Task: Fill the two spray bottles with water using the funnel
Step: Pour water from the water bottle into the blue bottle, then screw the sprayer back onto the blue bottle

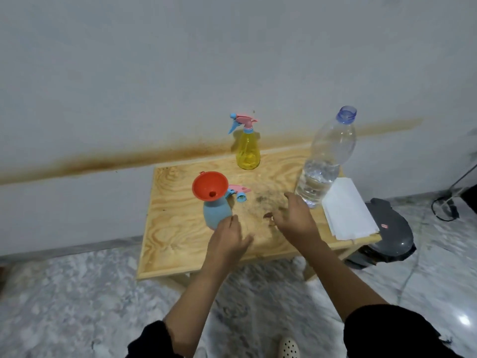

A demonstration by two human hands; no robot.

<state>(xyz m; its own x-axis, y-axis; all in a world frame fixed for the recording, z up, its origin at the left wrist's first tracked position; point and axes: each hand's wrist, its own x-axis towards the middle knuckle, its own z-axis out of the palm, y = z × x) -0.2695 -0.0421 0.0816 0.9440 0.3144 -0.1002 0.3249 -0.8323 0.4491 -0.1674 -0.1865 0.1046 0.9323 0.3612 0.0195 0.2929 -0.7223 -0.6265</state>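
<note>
A blue spray bottle (pixel 215 211) stands on the wooden table (pixel 175 228) with an orange funnel (pixel 209 187) set in its neck. Its pink and blue spray head (pixel 238 192) lies on the table just behind it. A yellow spray bottle (pixel 247 148) with its spray head on stands at the back of the table. A large clear water bottle (pixel 325 161), uncapped and partly full, stands at the right. My left hand (pixel 228 241) hovers beside the blue bottle's base, fingers relaxed. My right hand (pixel 294 218) is open, just left of the water bottle's base.
A stack of white paper (pixel 348 210) lies on the table's right edge. A grey pedal bin (pixel 389 233) stands on the marble floor to the right of the table. The wall is right behind the table. A dark cable (pixel 446 208) lies at far right.
</note>
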